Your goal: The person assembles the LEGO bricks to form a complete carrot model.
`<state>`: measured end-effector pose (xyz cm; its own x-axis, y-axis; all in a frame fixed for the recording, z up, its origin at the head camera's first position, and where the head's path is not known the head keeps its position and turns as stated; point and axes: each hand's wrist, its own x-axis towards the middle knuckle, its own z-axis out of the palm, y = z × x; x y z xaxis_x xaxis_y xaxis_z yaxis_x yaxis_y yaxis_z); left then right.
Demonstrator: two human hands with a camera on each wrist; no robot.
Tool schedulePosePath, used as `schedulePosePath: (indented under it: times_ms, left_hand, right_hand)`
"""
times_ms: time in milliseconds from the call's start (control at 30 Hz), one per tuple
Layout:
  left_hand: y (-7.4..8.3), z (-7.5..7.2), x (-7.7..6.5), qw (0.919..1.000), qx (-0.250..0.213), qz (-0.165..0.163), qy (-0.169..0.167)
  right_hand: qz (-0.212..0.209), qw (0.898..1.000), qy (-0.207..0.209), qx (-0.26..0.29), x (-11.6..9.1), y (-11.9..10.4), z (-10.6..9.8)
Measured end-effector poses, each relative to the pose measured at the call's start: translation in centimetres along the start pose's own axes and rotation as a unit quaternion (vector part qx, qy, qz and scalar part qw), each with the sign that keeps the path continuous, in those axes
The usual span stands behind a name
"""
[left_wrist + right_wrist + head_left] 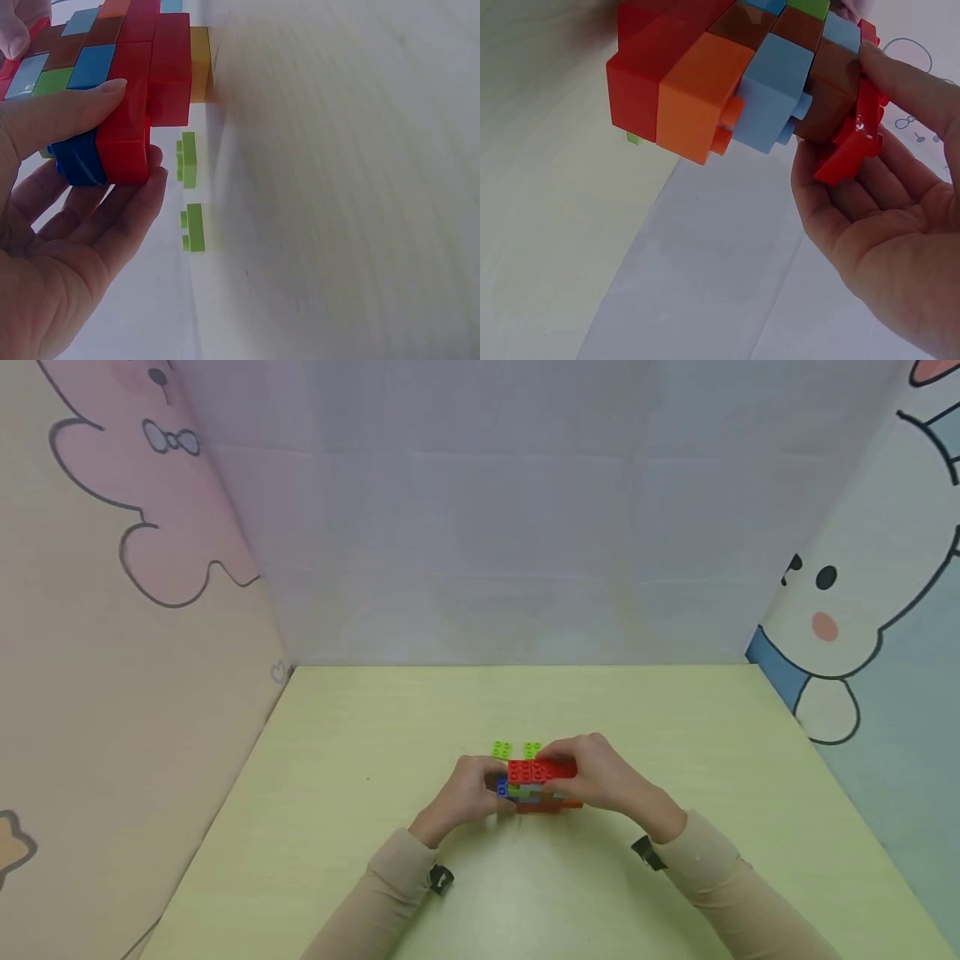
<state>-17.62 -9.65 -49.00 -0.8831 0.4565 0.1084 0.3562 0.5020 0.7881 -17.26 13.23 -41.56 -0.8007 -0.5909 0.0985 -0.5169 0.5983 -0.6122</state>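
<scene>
Between both hands stands a block build [776, 67] of toy building bricks in red, orange, light blue, brown, green and dark blue. My left hand [465, 789] grips its left end, the thumb on the near face and the fingers round behind, by a dark blue brick [81, 161] and a red one. Along the top lies a studded red brick [521, 772]. My right hand [600, 772] pinches this red piece at the right end between thumb and fingers. In the right wrist view the red piece [851, 142] sits at a slant against a brown brick [829, 90].
Two small light green bricks [502, 749] [187, 160] lie on the table just behind the build. A yellow brick [199, 64] shows at the build's base. The pale table [360, 710] ends at a plain back wall [465, 527], with printed side walls.
</scene>
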Motion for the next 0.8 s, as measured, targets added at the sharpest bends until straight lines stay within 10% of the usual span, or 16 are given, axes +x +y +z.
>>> schedulePosePath:
  times_ms: [800]
  left_hand:
    - [0.42,-0.03,-0.05,0.9998,0.019,-0.002,0.002]
  right_hand:
    - [-0.008,1.000,0.022,-0.003,-0.33,-0.12,0.21]
